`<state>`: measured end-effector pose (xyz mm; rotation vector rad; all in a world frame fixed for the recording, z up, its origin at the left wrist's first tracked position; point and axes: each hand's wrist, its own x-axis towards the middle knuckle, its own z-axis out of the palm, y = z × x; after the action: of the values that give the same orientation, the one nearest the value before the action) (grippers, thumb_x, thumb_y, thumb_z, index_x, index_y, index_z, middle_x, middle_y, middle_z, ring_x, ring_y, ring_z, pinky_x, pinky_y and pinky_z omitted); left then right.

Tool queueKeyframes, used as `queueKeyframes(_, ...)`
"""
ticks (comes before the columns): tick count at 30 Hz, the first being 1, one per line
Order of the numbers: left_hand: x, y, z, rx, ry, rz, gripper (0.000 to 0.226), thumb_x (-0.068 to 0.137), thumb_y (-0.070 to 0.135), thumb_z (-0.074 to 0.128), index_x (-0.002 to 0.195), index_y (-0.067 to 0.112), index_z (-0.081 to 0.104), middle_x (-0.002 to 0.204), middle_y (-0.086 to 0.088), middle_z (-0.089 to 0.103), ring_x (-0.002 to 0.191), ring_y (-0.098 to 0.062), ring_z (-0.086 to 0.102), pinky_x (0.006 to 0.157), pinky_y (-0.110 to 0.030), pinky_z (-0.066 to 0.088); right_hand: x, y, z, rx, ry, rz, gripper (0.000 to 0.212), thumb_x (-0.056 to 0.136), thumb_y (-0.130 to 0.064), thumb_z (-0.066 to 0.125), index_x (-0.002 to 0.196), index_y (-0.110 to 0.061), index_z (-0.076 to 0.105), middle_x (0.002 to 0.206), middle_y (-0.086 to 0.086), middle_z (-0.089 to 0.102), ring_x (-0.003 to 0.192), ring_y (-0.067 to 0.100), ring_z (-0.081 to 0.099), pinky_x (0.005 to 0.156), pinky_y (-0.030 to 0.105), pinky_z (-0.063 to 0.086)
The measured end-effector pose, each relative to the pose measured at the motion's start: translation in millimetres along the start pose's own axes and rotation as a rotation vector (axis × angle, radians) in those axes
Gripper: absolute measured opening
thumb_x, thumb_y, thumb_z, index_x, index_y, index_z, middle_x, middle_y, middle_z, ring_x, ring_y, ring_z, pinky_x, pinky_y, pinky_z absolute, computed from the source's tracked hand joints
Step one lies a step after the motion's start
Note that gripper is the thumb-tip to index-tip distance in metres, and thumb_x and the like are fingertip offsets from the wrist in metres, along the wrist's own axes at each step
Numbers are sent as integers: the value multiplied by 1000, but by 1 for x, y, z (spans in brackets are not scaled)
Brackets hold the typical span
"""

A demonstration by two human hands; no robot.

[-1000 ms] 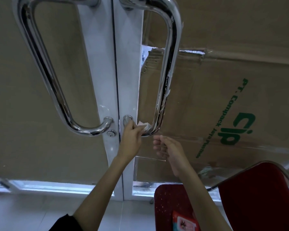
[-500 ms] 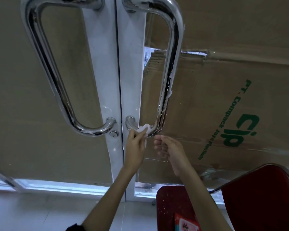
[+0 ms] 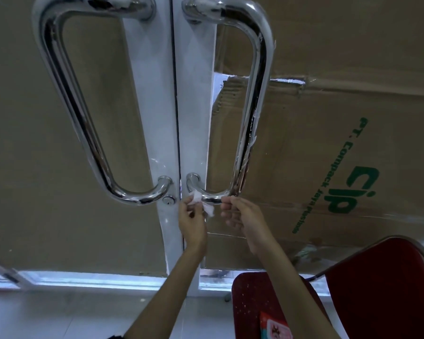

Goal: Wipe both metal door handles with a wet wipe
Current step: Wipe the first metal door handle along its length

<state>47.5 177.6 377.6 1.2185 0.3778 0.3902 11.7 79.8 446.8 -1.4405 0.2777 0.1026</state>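
Note:
Two long chrome pull handles hang on a white double door: the left handle (image 3: 66,104) and the right handle (image 3: 255,104). My left hand (image 3: 191,221) pinches a crumpled white wet wipe (image 3: 202,203) against the underside of the right handle's bottom bend, near its mounting post. My right hand (image 3: 242,216) sits just right of the wipe, below the same bend, its fingers curled and its fingertips at the handle's lower curve. Whether it grips the bar or the wipe's end is unclear.
Cardboard sheets with green print (image 3: 353,187) cover the door glass. A keyhole (image 3: 169,199) sits under the left handle's lower post. A red chair (image 3: 377,289) stands at the lower right with a pink wipes pack (image 3: 277,327) on its seat. White tiled floor lies below.
My left hand slid the wipe down from the right handle's lower post to beneath the bottom bend. My right hand rose slightly toward the handle. The camera moved a little.

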Motion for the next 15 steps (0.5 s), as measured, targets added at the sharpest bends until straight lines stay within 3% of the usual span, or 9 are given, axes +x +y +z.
queueKeyframes(2, -5, -4, 0, -59, -29, -26, 15, 94, 2, 50, 101, 15, 55, 88, 2, 57, 76, -6, 57, 66, -16, 52, 0, -4, 1, -6, 8, -16, 27, 98, -18, 45, 106, -3, 66, 85, 1, 66, 71, 10, 59, 64, 22, 44)
queueKeyframes(4, 4, -1, 0, -124, -27, -96, 16, 95, 1, 48, 104, 14, 53, 93, 1, 57, 77, -6, 57, 64, -16, 52, 0, -6, -2, -11, 32, -38, 28, 98, -18, 44, 107, -5, 67, 89, 1, 67, 75, 11, 60, 67, 23, 46)
queueKeyframes(8, 38, 14, 0, -512, -100, -387, 21, 98, -1, 40, 102, 14, 55, 95, -2, 62, 84, -11, 60, 68, -21, 57, -1, -10, -9, 17, 87, -53, 29, 98, -17, 43, 107, -5, 68, 89, 3, 67, 75, 12, 60, 68, 24, 46)
queueKeyframes(12, 35, 7, -2, -679, -176, -652, 19, 98, 0, 38, 100, 5, 56, 99, -9, 61, 88, -15, 60, 61, -21, 58, -3, -9, -4, 48, 119, -32, 29, 98, -16, 43, 107, -5, 68, 88, 3, 66, 73, 12, 60, 66, 24, 45)
queueKeyframes(15, 19, 0, -4, -690, -201, -707, 22, 98, 2, 41, 117, 2, 54, 107, -11, 62, 94, -17, 62, 63, -21, 58, -3, -6, -2, 37, 144, -31, 28, 98, -17, 44, 106, -7, 68, 87, 1, 67, 73, 12, 61, 67, 24, 45)
